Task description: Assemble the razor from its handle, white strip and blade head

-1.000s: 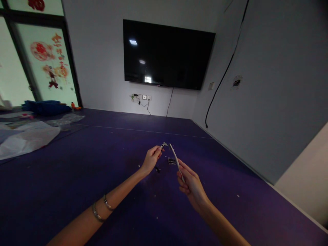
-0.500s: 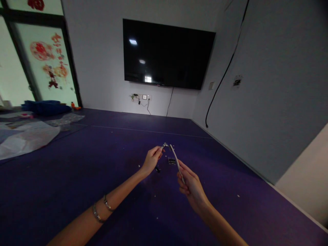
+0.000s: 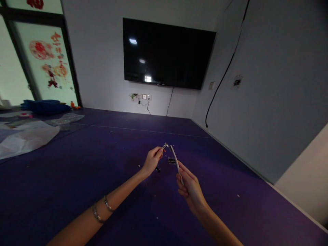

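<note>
left hand (image 3: 151,162): fingers pinch small silver tool (image 3: 164,146) | right hand (image 3: 191,187): fingers wrap pale stick (image 3: 175,159) low | apparently leaving facing ends free

Red "福" (image 3: 35,4) on upper pane (image 3: 53,5); characters (image 3: 55,37) on glass door (image 3: 24,32) illegible.

The left hand (image 3: 151,161) holds a small tool (image 3: 164,146); the right hand (image 3: 191,187) holds a handled implement (image 3: 176,158), its tip just right of the tool. On the floor (image 3: 115,201), a case (image 3: 171,160) lies between the hands. Well ahead of both hands, a television (image 3: 169,54) is mounted on the wall (image 3: 97,58), above sockets (image 3: 144,97). A cable (image 3: 225,73) hangs ahead and right of the right hand. Sheeting (image 3: 28,140) lies far left of the left hand.
</note>
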Tool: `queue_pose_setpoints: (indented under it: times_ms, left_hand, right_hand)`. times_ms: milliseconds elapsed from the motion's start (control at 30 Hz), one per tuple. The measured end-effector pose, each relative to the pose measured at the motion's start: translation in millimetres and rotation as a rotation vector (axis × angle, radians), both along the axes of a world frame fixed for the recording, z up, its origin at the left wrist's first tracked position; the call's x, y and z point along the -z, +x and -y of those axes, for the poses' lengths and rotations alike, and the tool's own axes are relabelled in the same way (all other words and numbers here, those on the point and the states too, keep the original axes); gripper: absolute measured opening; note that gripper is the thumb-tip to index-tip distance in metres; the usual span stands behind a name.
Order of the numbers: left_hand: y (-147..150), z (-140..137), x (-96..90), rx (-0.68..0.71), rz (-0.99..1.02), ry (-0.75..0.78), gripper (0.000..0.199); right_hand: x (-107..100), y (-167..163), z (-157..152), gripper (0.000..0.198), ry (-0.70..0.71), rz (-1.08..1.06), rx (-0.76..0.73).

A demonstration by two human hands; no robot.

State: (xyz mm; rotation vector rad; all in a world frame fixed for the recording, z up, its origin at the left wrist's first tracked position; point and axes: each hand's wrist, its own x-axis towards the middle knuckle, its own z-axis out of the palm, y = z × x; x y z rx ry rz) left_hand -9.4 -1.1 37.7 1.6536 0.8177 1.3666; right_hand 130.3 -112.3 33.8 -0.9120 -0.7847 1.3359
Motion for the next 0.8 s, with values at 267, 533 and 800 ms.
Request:
queue_pose_setpoints:
  times_ms: [267,533,800]
  left_hand:
    - [3.9,3.3,2.0,0.022,0.025,-0.009,0.030]
    - [8.2,5.1,8.4,0.033,0.039,-0.028,0.030]
    - [8.3,5.0,8.6,0.055,0.053,-0.045,0.028]
  right_hand:
    - [0.8,-2.9,0.9,0.052,-0.010,-0.046,0.001]
    - [0.5,-2.4,0.6,0.050,-0.002,-0.062,0.030]
    - [5.0,-4.0,3.8,0.049,-0.028,-0.064,0.022]
